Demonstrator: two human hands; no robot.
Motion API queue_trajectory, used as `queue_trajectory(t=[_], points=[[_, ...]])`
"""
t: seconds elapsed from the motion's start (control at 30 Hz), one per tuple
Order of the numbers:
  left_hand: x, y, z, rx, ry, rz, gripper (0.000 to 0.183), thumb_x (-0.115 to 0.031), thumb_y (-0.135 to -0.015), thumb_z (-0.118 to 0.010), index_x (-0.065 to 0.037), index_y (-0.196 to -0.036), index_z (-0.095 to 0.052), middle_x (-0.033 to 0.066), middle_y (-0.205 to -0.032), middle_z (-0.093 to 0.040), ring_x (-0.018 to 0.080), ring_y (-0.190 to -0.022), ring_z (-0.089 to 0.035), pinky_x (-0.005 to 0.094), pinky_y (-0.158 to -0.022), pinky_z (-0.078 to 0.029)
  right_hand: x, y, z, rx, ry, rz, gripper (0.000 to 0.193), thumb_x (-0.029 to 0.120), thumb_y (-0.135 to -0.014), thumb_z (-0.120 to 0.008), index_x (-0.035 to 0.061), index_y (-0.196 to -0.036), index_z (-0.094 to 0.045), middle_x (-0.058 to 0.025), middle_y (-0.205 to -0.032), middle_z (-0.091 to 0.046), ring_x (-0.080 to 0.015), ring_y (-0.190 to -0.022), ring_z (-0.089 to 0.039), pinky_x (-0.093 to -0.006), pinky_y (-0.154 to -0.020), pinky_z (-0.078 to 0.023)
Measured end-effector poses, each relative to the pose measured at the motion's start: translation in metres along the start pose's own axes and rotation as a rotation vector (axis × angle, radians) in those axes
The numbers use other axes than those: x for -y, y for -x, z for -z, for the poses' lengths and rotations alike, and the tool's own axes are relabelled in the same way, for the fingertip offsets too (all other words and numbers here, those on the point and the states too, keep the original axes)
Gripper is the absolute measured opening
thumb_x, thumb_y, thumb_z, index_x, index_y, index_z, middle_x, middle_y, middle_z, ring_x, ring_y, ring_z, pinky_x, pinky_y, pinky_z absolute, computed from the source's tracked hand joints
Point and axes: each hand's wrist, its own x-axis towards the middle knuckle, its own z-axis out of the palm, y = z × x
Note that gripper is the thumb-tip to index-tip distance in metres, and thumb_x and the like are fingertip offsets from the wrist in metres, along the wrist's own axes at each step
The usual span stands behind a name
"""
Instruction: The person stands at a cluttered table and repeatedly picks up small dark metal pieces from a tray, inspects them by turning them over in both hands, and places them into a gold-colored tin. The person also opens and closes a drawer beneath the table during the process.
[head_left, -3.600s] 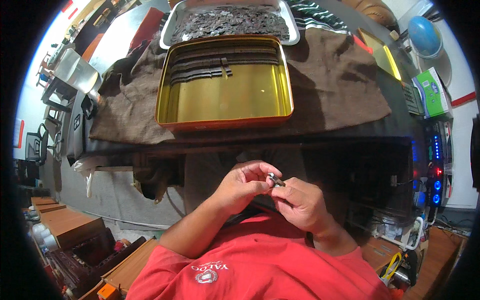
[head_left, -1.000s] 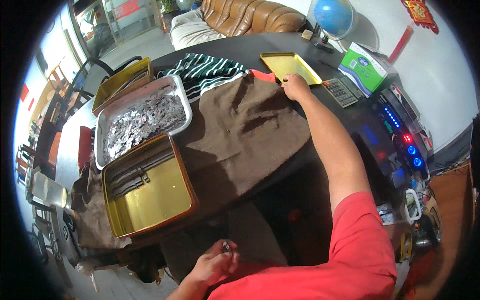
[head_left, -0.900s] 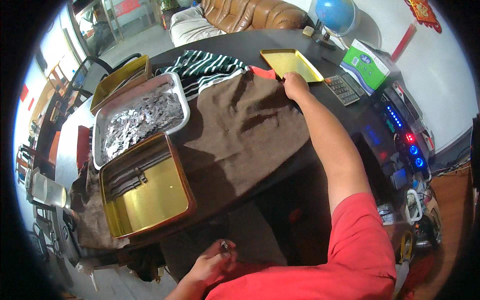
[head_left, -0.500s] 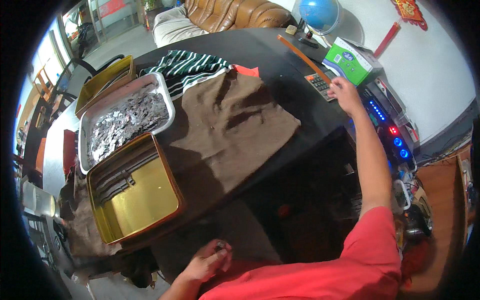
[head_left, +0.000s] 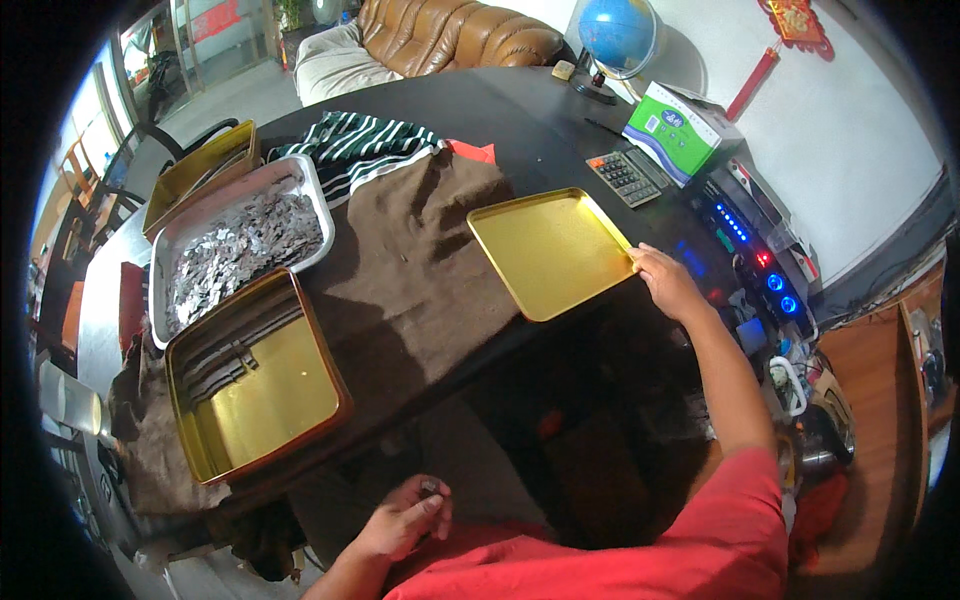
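1. Outermost to the right, the right hand (head_left: pixel 660 275) pinches the near right edge of a shallow gold tray (head_left: pixel 548 255), thumb and fingers closed on its rim. Good practice, as judged here: a firm grip, since one-sided support lets the far corner dip.

2. Near the body, the left hand (head_left: pixel 408 515) is curled, its fingertips closed about a small grey piece (head_left: pixel 430 488), whose shape is largely hidden. A light, steady pinch should suffice, so the piece neither slips nor bends.

3. Between the hands and the deep tin, the shallow gold tray overlaps the right part of the brown cloth (head_left: pixel 420 280); whether it touches the cloth cannot be told. A level attitude is advisable, clear of the fabric's folds.

4. Leftward, the deep tin (head_left: pixel 285 395) bears rows of dark strips (head_left: pixel 222 372) along its far side. A knock to its wall could disturb these rows; movements nearby should be slow.

5. Beyond it, a white basin (head_left: pixel 326 215) holds loose flat pieces (head_left: pixel 240 245).

6. Past the shallow gold tray, a calculator (head_left: pixel 628 178) lies beside a green-and-white carton (head_left: pixel 672 135); the elbow and tray want room there.
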Motion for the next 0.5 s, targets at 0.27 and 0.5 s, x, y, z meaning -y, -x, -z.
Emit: queue_trajectory(t=[0.27,0.5], points=[[-0.001,0.004,-0.001,-0.085,0.026,0.043,0.021,-0.015,-0.107,-0.051,-0.002,-0.123,-0.049,0.0115,-0.095,-0.064,0.0225,-0.078,-0.066,0.0321,-0.072,-0.052,0.079,-0.049,-0.024,-0.13,-0.173,0.128,0.038,0.026,-0.098,-0.059,0.0086,-0.131,-0.066,-0.018,-0.146,-0.057,-0.0399,-0.142,-0.044,-0.0526,-0.12,-0.03],[-0.001,0.004,0.001,-0.173,0.039,0.001,0.027,-0.014,-0.104,-0.053,-0.003,-0.128,-0.048,0.0127,-0.102,-0.065,0.0263,-0.08,-0.067,0.0362,-0.074,-0.054,0.185,-0.075,-0.065,0.238,-0.085,-0.067,0.065,0.051,-0.1,-0.056,0.0113,-0.151,-0.05,-0.0149,-0.164,-0.036,-0.0411,-0.151,-0.029,-0.0637,-0.121,-0.022]])
